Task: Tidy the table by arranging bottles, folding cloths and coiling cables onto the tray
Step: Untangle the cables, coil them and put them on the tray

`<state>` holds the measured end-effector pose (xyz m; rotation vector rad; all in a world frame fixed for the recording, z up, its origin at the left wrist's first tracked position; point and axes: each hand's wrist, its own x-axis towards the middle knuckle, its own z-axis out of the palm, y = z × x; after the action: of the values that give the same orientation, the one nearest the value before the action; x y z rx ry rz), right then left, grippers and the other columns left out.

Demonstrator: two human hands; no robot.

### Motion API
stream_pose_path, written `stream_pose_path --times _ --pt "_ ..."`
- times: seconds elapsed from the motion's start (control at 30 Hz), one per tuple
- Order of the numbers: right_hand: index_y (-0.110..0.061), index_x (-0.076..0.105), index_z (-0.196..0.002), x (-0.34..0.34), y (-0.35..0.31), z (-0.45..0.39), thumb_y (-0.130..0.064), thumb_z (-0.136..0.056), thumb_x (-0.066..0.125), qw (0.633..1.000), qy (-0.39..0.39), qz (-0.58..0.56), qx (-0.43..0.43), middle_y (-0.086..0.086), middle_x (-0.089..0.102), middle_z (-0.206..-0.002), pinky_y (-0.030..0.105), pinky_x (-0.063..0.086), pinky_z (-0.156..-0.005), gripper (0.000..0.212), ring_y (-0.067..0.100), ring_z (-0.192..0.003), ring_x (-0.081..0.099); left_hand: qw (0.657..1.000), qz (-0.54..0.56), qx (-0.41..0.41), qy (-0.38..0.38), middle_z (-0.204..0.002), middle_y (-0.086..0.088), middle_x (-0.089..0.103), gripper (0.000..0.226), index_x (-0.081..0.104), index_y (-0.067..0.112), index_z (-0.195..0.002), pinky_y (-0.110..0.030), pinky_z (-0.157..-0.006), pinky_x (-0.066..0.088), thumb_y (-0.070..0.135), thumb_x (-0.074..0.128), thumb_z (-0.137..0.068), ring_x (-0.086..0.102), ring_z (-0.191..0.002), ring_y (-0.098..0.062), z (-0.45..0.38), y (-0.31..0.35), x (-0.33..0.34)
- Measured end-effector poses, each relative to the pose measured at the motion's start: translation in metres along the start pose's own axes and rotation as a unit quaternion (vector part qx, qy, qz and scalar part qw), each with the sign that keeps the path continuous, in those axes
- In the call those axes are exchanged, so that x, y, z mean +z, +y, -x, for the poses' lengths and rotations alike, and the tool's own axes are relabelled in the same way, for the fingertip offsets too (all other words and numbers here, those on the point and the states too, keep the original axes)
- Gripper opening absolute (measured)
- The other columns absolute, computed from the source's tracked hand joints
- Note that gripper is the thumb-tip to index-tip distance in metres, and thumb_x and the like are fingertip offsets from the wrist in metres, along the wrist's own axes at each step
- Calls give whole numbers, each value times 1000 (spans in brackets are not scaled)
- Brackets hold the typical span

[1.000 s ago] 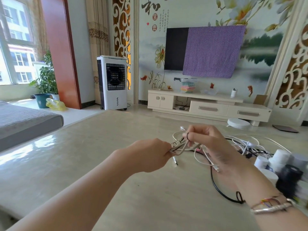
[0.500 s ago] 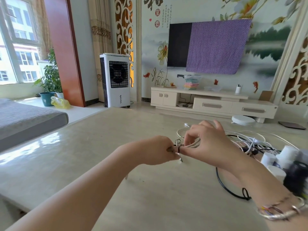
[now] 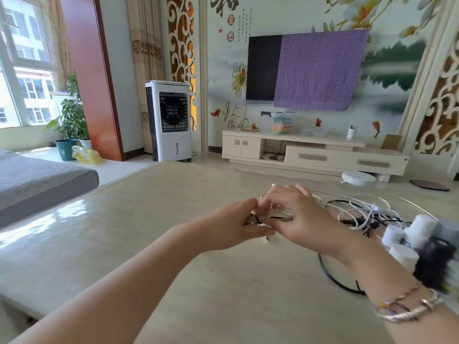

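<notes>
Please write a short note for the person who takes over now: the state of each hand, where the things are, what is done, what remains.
Left hand and right hand: both pinch the same small bundle of white cable just above the table, with a dark tie around it.
Loose white and black cables lie tangled to the right.
White-capped bottles stand at the right edge.
Done: one cable gathered.
Left: the tangle and the bottles. No tray or cloths in view.

— Any writing I can read from here?
— Only on the wall mural (image 3: 310,18), upper middle of the frame: a large black "和", and under it red seals reading "富" and "貴". The small column script beside them is too fine for me.
</notes>
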<state>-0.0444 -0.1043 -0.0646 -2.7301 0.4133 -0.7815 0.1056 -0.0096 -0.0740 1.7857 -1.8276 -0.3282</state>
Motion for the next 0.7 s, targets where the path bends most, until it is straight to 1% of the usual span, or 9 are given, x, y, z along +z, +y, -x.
stream_pose_path --times 0.07,0.1,0.2,0.23,0.33,0.43,0.53,0.63,0.7 --pt "-34 65 -89 -2 4 0 -18 -84 72 997 12 -80 11 -17 57 -96 40 33 -106 18 4 -100 51 999 44 3 11 -61 12 44 22 53 19 -95 -15 -50 30 37 63 -90 36 -51 -3 -1 0 -1" --pt "-35 64 -91 -2 6 0 -18 -83 73 994 13 -107 18 -16 56 -99 39 38 -102 21 4 -102 52 999 46 5 17 -59 13 43 18 54 21 -94 -15 -50 29 36 62 -91 35 -50 -3 -1 -2 -2" --pt "-37 51 -99 -6 8 -1 -28 -81 73 987 -25 -133 83 -13 53 -116 36 40 -101 30 7 -115 49 999 -24 0 46 -57 16 47 8 55 29 -94 -20 -55 35 35 61 -91 41 -51 -1 -1 -5 -2" --pt "-37 51 -99 -8 8 -2 -32 -82 73 985 -52 -123 106 -12 54 -117 36 42 -100 28 9 -114 51 997 -50 -11 58 -62 17 50 7 56 32 -95 -24 -59 39 36 60 -91 44 -55 -1 -1 -5 -2" --pt "-32 58 -96 -23 5 -5 -37 -85 68 985 -103 -55 127 -12 64 -100 31 49 -87 16 8 -95 60 991 -88 -39 90 -75 15 59 13 59 34 -95 -29 -66 47 42 63 -85 50 -63 -3 1 2 -7" --pt "-30 61 -93 -51 1 1 -33 -84 68 989 -80 24 118 -13 65 -89 25 48 -74 12 3 -81 60 994 -53 -53 84 -80 13 65 27 59 33 -91 -29 -66 50 51 72 -75 59 -69 -7 0 16 -13" --pt "-30 62 -91 -86 -1 26 -30 -82 72 988 -44 20 144 -15 67 -83 21 49 -72 14 -2 -74 59 998 11 -44 50 -85 12 68 39 62 29 -93 -21 -62 45 56 76 -69 58 -69 -4 1 35 -16" --pt "-29 63 -94 -119 -4 63 -29 -81 73 984 -13 18 175 -14 67 -85 14 47 -64 17 -5 -73 60 998 68 6 17 -92 4 69 41 64 25 -95 -27 -79 51 53 76 -68 65 -84 -13 1 64 -12" --pt "-30 63 -95 -144 -6 97 -29 -81 74 979 9 17 203 -13 66 -85 13 43 -62 18 -2 -72 59 993 108 48 8 -94 -2 69 33 65 20 -95 -29 -84 50 42 76 -73 65 -91 -18 -3 94 -1"
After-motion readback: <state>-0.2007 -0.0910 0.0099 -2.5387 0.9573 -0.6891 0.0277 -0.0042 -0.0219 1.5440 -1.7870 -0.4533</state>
